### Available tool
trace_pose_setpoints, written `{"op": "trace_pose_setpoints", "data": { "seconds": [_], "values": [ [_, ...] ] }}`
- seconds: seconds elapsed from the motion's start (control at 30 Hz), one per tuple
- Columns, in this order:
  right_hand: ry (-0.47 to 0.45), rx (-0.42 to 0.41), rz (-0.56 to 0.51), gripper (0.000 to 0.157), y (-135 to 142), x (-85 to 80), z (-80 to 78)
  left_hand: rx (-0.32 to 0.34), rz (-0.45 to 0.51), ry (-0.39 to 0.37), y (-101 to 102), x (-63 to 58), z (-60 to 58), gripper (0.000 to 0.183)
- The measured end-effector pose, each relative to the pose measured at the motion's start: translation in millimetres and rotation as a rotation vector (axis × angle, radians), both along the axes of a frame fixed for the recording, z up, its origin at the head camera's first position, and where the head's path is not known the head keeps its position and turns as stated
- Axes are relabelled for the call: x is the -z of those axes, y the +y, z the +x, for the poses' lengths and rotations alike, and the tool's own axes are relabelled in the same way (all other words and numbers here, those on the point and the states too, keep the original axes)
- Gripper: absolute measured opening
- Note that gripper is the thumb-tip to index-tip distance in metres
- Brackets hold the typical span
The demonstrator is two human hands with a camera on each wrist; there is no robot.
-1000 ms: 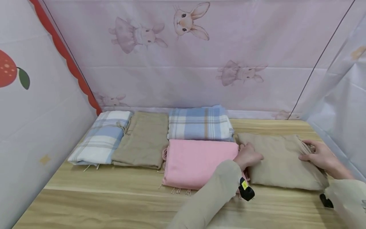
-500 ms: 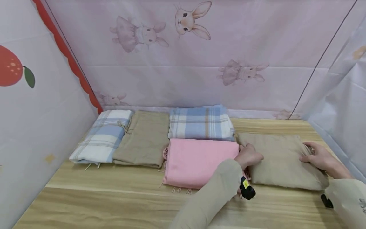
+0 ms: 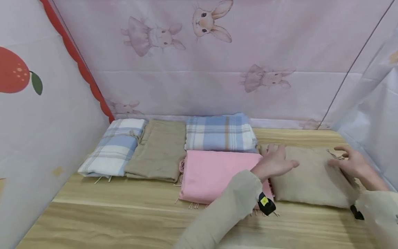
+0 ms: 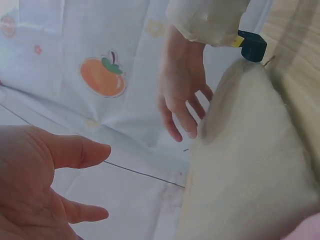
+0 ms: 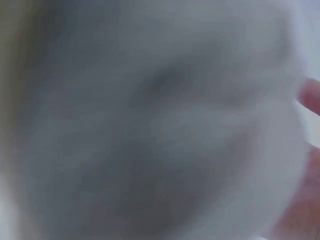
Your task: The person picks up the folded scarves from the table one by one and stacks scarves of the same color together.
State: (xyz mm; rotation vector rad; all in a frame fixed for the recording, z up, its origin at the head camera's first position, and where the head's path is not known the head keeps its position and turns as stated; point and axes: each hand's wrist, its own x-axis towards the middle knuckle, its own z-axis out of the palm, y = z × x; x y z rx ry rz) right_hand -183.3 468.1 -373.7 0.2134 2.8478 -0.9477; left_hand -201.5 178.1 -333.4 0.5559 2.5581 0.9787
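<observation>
A folded beige fringed scarf (image 3: 306,180) lies on the right of the table. Over its left edge hovers my left hand (image 3: 275,164), thumb and fingers spread, holding nothing. My right hand (image 3: 354,166) is at the scarf's right edge with loosely extended fingers; whether the fingertips touch the cloth I cannot tell. In the left wrist view, the left hand (image 4: 30,180) is raised off the scarf (image 4: 250,160), and the right hand (image 4: 182,85) hangs beside its far edge. Blurred cloth (image 5: 165,130) fills most of the right wrist view.
Left of the beige scarf lies a pink folded scarf (image 3: 214,176), with a blue plaid one (image 3: 220,133) behind it. Farther left are a brown folded scarf (image 3: 158,152) and a white-and-blue plaid one (image 3: 112,148). Printed sheets (image 3: 211,90) wall in the wooden table (image 3: 124,214).
Both hands have loosened from the beige scarf's edges. My left hand has risen and spread its fingers; the right has lifted slightly. The scarf itself stays put, while the head view shifts slightly.
</observation>
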Motion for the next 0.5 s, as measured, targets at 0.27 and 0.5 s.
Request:
{"op": "trace_pose_setpoints", "data": {
  "seconds": [0.27,0.5],
  "values": [
    [0.247,0.034,0.135,0.057,-30,-15.8,-7.9,0.011,0.078,0.037,-33,-8.6,-7.8,0.063],
    [0.309,-0.039,0.148,0.052,-59,-24.9,-22.6,-0.029,0.137,0.003,-63,-7.0,-16.1,0.064]
  ]
}}
